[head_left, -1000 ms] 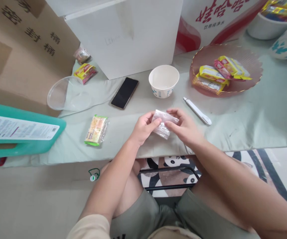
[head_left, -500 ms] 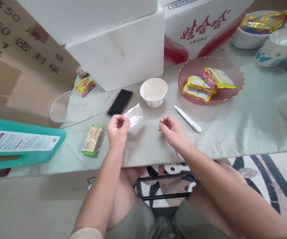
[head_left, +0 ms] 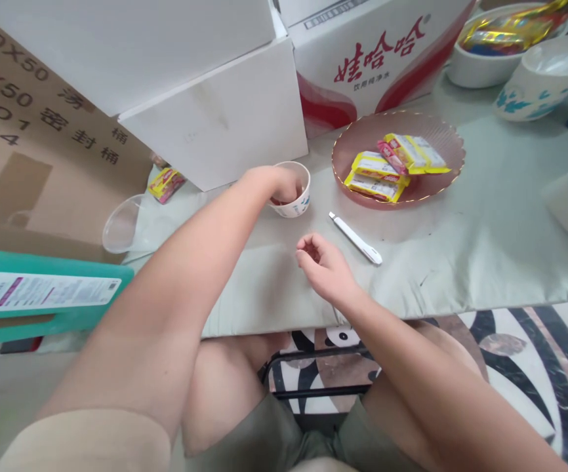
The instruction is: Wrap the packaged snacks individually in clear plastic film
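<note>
My left hand (head_left: 285,184) reaches down into a white paper bowl (head_left: 298,208) with blue leaf marks. Its fingertips are below the rim and hidden, so I cannot see what they hold. Nearer the table's front, my right hand (head_left: 321,262) hovers with its fingers curled in towards the thumb; anything inside them is hidden. Just right of it lies a white utility knife (head_left: 355,238). Beyond the knife stands a pink, gold-rimmed plate (head_left: 441,187) with several yellow-wrapped snack packets (head_left: 414,154) on it.
White boxes (head_left: 225,111) and a red-and-white carton (head_left: 363,72) line the back. At left are a clear plastic lid (head_left: 121,223), a yellow-and-pink packet (head_left: 166,185) and a green container (head_left: 52,288). Paper bowls (head_left: 534,78) stand at right.
My left hand, which held a clear plastic wrapper, has moved forward and right into the bowl; the wrapper is out of sight. My left arm now covers the phone and green-edged packet.
</note>
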